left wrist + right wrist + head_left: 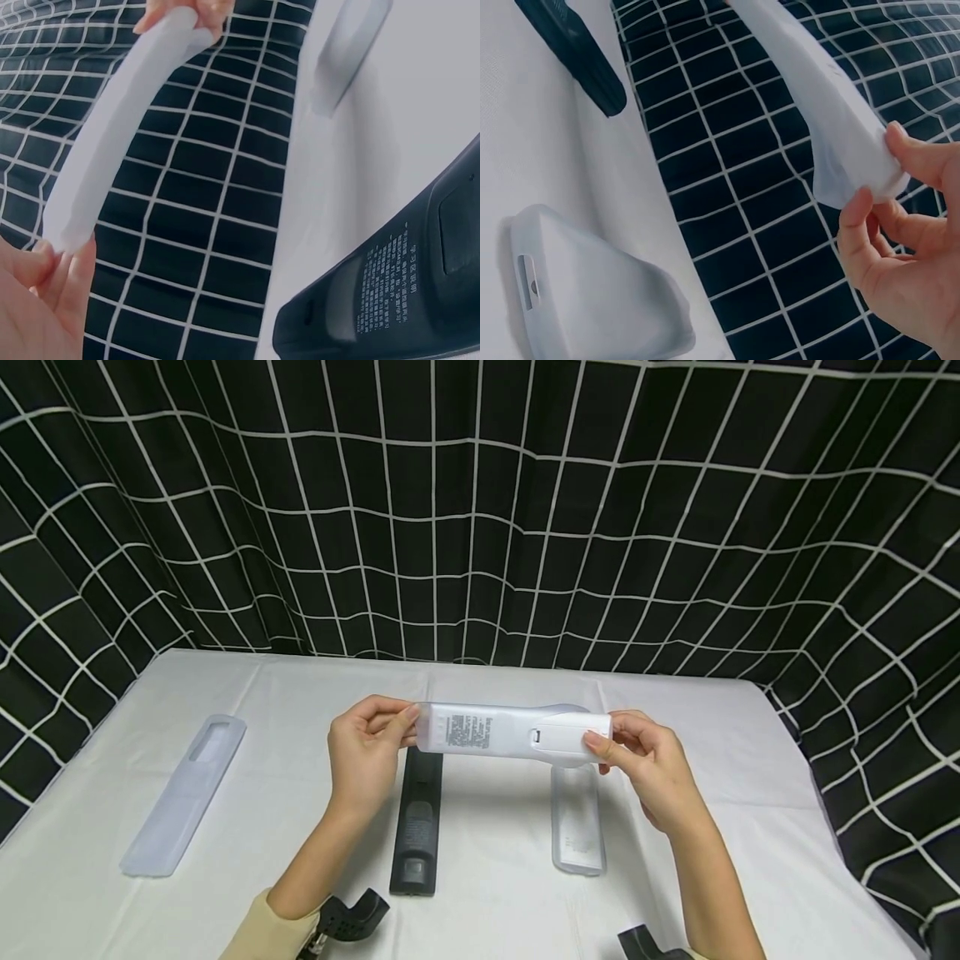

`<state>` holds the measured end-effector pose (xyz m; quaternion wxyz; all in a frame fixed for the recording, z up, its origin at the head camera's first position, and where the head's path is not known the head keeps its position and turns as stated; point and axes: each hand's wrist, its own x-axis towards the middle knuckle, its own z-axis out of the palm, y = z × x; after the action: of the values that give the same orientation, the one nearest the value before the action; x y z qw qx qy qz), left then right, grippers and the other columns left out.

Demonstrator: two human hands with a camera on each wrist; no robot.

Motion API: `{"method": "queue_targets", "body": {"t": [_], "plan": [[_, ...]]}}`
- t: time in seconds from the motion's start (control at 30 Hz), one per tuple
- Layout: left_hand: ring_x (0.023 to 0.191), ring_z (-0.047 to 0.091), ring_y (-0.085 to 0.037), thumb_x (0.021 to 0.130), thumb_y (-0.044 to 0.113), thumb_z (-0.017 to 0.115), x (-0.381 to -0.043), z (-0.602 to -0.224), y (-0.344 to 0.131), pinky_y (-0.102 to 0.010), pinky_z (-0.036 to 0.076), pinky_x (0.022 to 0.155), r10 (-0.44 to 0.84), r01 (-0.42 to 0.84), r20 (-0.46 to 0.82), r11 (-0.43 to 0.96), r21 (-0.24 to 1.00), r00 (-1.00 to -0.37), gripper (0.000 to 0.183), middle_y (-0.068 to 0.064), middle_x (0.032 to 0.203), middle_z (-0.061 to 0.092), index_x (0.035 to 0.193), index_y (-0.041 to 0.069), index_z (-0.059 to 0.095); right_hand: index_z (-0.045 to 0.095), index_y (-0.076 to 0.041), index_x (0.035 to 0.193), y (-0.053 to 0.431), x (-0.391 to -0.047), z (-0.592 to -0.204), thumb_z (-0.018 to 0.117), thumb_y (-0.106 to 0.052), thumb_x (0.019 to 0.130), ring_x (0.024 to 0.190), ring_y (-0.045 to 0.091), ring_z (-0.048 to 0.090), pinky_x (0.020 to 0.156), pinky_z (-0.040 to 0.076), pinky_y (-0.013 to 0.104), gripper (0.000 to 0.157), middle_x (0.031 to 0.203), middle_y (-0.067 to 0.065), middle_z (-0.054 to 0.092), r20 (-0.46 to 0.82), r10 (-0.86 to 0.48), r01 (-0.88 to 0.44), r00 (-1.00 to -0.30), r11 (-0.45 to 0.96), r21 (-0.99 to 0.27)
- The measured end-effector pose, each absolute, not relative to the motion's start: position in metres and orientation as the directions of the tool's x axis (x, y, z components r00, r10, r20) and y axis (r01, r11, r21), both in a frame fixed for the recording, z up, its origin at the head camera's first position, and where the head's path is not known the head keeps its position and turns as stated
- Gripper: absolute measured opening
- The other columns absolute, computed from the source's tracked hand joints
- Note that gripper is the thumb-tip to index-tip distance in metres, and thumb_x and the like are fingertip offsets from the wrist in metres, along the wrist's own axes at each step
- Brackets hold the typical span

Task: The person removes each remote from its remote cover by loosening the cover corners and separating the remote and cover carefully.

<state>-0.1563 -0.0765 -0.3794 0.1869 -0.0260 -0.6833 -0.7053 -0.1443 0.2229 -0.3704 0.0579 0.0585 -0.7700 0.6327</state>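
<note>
Both hands hold a white remote control (pixel 570 732) level above the table, its back with printed text and battery lid facing up. A translucent sleeve-like cover (pixel 424 727) lies around most of it, and the remote's right end sticks out of the cover's flared opening. My left hand (pixel 366 752) pinches the closed left end of the cover between thumb and fingers. At the right, my right hand (pixel 652 768) grips the remote's bare end, thumb on top. In the right wrist view the cover's loose edge (pixel 829 176) hangs beside the fingers.
A black remote (pixel 416 835) lies under the left hand. Below the held remote is a white remote in a translucent cover (pixel 577 827). Another translucent cover (pixel 183 802) lies at the left on the white tablecloth (pixel 300 860). A black grid-patterned curtain (pixel 480 527) stands behind.
</note>
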Motion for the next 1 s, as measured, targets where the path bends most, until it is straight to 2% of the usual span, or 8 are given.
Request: {"method": "queue_targets", "body": {"t": [0.37,0.5,0.77,1.0], "plan": [[0.065,0.071,0.000,0.095,-0.013,0.068,-0.158,-0.380,-0.079,-0.022,0.063,0.066,-0.242,0.299,0.285,-0.025,0.954,-0.928,0.009,-0.035,0.090,0.073,0.096,-0.022,0.068,0.071,0.009,0.099,0.224,-0.144,-0.370,0.071,0.005,0.094,0.077,0.012,0.063,0.064,0.054,0.024,0.006,0.106,0.000,0.061,0.162,-0.020,-0.163,-0.987,0.175,-0.971],[0.065,0.071,0.000,0.095,-0.014,0.068,-0.159,-0.380,-0.080,-0.021,0.063,0.066,-0.243,0.301,0.286,-0.026,0.953,-0.927,0.009,-0.033,0.088,0.074,0.096,-0.022,0.068,0.072,0.003,0.096,0.226,-0.144,-0.370,0.070,0.006,0.094,0.078,0.013,0.064,0.064,0.054,0.024,0.003,0.108,0.001,0.060,0.151,-0.022,-0.153,-0.988,0.159,-0.975],[0.064,0.071,-0.001,0.095,-0.013,0.068,-0.160,-0.380,-0.084,-0.022,0.063,0.066,-0.254,0.300,0.283,-0.030,0.953,-0.925,0.009,-0.029,0.084,0.075,0.096,-0.022,0.069,0.075,-0.009,0.092,0.228,-0.144,-0.369,0.070,0.006,0.094,0.075,0.011,0.067,0.063,0.055,0.024,0.016,0.111,-0.002,0.062,0.130,-0.021,-0.132,-0.991,0.109,-0.985],[0.063,0.071,-0.002,0.094,-0.014,0.068,-0.161,-0.380,-0.088,-0.022,0.063,0.065,-0.256,0.294,0.276,-0.035,0.955,-0.926,0.010,-0.024,0.081,0.075,0.097,-0.023,0.069,0.074,-0.007,0.094,0.231,-0.144,-0.369,0.070,0.006,0.095,0.074,0.012,0.066,0.062,0.053,0.023,0.014,0.109,-0.002,0.063,0.135,-0.015,-0.136,-0.991,0.107,-0.985]]}}
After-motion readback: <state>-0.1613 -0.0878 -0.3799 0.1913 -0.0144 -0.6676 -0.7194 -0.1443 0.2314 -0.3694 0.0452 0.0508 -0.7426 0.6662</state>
